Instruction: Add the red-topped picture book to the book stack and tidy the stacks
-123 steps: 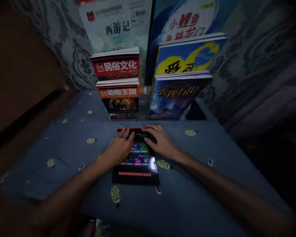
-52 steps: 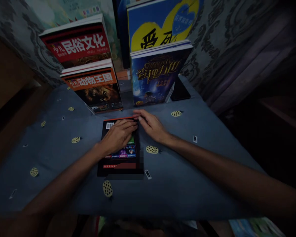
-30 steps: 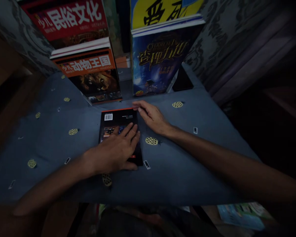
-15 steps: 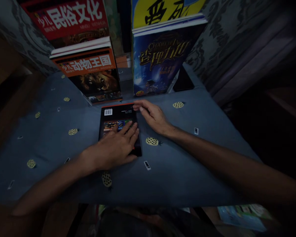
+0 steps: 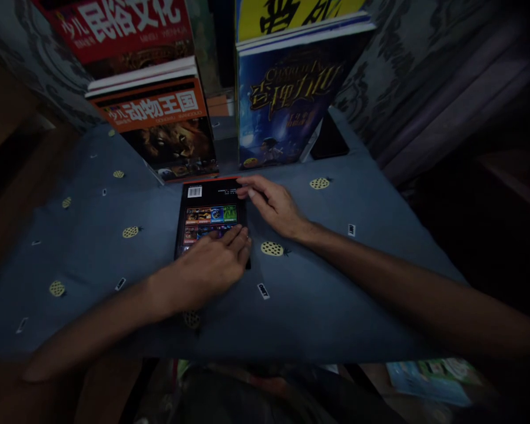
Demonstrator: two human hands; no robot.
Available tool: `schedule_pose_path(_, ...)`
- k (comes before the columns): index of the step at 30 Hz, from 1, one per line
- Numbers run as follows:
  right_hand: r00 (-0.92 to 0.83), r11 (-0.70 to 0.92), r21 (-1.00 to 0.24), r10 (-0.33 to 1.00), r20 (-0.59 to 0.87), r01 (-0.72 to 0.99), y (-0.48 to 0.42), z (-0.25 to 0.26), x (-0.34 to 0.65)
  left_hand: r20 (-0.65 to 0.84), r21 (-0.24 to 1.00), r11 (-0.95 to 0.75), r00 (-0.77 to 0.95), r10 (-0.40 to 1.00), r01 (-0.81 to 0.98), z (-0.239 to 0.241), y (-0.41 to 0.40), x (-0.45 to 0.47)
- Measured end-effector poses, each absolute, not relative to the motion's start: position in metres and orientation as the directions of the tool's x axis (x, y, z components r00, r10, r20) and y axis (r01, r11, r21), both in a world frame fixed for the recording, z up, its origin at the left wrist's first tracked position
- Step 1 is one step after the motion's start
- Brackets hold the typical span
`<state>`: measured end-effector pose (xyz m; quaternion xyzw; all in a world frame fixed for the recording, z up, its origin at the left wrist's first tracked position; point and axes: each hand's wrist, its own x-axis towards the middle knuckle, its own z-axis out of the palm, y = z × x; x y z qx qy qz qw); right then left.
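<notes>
A black book (image 5: 209,199) lies flat on the blue cloth with its back cover up. The cover shows a barcode at the top left and rows of small colored pictures. My left hand (image 5: 216,253) rests over its lower right part, fingers laid out close together; that part of the cover is hidden. My right hand (image 5: 276,206) is at the top right corner, fingers stretched toward it and the thumb a little apart. Whether its fingertips press the cover is hard to tell in the dim light.
Behind the book stand a lion-covered book (image 5: 168,138), a red book (image 5: 132,29), a blue book (image 5: 291,106) and a yellow one (image 5: 300,17). A dark flat object (image 5: 331,138) leans at the right. Pineapple prints dot the tablecloth (image 5: 335,282). A patterned curtain (image 5: 406,70) hangs behind.
My left hand has slid a little down the cover and its fingers have drawn together, showing more of the pictures. The right hand stays at the corner. The view has shifted slightly.
</notes>
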<state>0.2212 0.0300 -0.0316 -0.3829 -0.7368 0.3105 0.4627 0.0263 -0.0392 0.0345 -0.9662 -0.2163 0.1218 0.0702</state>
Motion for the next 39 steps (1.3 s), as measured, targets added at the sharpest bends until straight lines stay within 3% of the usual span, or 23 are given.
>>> schedule_pose_path(5,-0.317,0.541,-0.779,0.835,0.45,0.317,0.028,-0.031,0.221,-0.157,-0.252,-0.902,0.905,0.396,0.351,0.039,-0.052,0.035)
schedule_pose_path(10,-0.388,0.592,-0.707,0.8,0.458,0.387,0.029,-0.029,0.221,0.004,-0.35,-0.87,0.93,0.368,0.346,0.023,-0.069,0.033)
schedule_pose_path(16,-0.454,0.649,-0.618,0.757,0.469,0.444,0.03,-0.03,0.22,0.12,-0.332,-0.871,0.932,0.342,0.363,0.017,-0.079,0.025)
schedule_pose_path(22,-0.465,0.67,-0.59,0.74,0.485,0.451,0.03,-0.031,0.221,0.155,-0.169,-0.922,0.934,0.323,0.347,0.024,-0.072,0.015)
schedule_pose_path(26,-0.464,0.674,-0.589,0.737,0.492,0.447,0.031,-0.031,0.221,0.154,0.052,-0.883,0.87,0.468,0.466,0.028,-0.044,0.002)
schedule_pose_path(33,-0.514,0.692,-0.558,0.718,0.469,0.458,0.034,-0.031,0.219,0.155,0.075,-0.571,0.556,0.817,0.818,0.008,0.037,-0.048)
schedule_pose_path(39,-0.536,0.678,-0.528,0.732,0.421,0.512,0.033,-0.03,0.216,0.151,0.235,-0.572,0.552,0.82,0.786,-0.002,0.056,-0.074)
